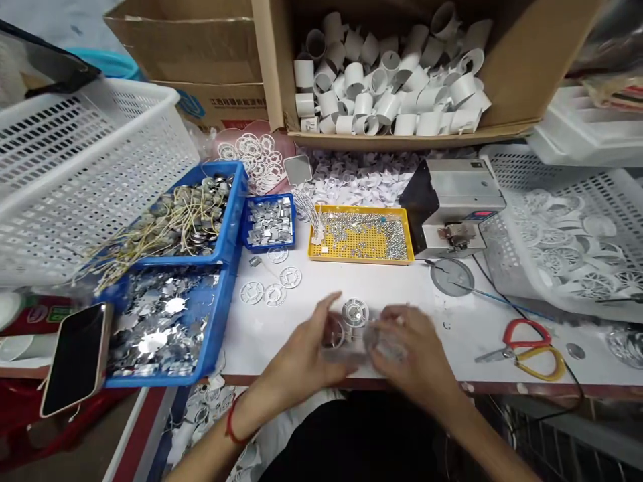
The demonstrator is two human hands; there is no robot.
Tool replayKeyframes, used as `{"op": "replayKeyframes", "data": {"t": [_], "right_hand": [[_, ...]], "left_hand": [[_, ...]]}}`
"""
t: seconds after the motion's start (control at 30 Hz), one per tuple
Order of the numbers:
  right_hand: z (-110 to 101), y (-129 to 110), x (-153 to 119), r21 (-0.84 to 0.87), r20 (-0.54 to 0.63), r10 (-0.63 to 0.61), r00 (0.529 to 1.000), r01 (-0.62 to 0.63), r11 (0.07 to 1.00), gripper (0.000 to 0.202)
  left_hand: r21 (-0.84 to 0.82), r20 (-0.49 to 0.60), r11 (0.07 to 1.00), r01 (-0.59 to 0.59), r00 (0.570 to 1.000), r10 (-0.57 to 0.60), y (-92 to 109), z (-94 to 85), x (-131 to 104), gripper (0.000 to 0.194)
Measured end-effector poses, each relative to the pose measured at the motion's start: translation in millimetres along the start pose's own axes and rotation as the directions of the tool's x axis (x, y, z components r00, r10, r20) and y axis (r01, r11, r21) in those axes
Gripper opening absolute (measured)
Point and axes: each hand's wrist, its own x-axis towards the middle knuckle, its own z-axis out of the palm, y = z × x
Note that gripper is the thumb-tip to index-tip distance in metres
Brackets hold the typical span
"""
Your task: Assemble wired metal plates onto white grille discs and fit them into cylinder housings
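Both hands are close together over the front edge of the white table, smeared by motion. My left hand (306, 351) is curled around a round, pale plastic part (333, 333). My right hand (409, 351) grips another round, see-through part (384, 343), its details blurred. Just beyond the fingers lies a white spoked plastic ring (355, 312) with a small bright piece at its centre. More white spoked rings (275, 294) lie on the table to the left.
Blue trays hold metal plates (161, 335), wired discs (201, 214) and small metal pieces (271, 222). Behind are a yellow screw tray (362, 254), a metal machine (462, 201) and a cardboard box (412, 139) of white cups. Scissors (532, 348) lie right; a phone (76, 358) rests left.
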Motion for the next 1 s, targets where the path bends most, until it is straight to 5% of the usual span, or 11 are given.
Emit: {"op": "replayKeyframes", "data": {"t": [0.1, 0.33, 0.63, 0.8, 0.9, 1.0], "right_hand": [[18, 13, 21, -0.079, -0.047, 0.166, 0.985, -0.169, 0.982, 0.014], [33, 8, 44, -0.155, 0.116, 0.339, 0.934, -0.32, 0.935, 0.007], [25, 3, 35, -0.303, 0.128, 0.179, 0.975, -0.133, 0.944, 0.01], [33, 4, 39, -0.335, 0.243, 0.103, 0.964, -0.017, 0.942, 0.011], [32, 6, 34, -0.308, 0.129, 0.052, 0.99, -0.01, 0.951, 0.01], [8, 25, 12, -0.283, -0.14, -0.02, 0.99, -0.02, 0.959, 0.017]], "left_hand": [[0.359, -0.289, 0.928, -0.1, 0.933, 0.212, -17, 19.7, 16, 0.089], [0.454, -0.413, 0.888, -0.079, 0.864, 0.288, -38, 56.7, 31, 0.043], [0.438, -0.499, 0.897, -0.06, 0.814, 0.298, -38, 59.2, 31, 0.037], [0.463, -0.496, 0.88, -0.101, 0.794, 0.352, -43, 62.1, 32, 0.034], [0.545, -0.435, 0.82, -0.176, 0.777, 0.456, -49, 60.9, 34, 0.034], [0.648, -0.394, 0.731, -0.215, 0.727, 0.563, -55, 57.7, 38, 0.026]]}}
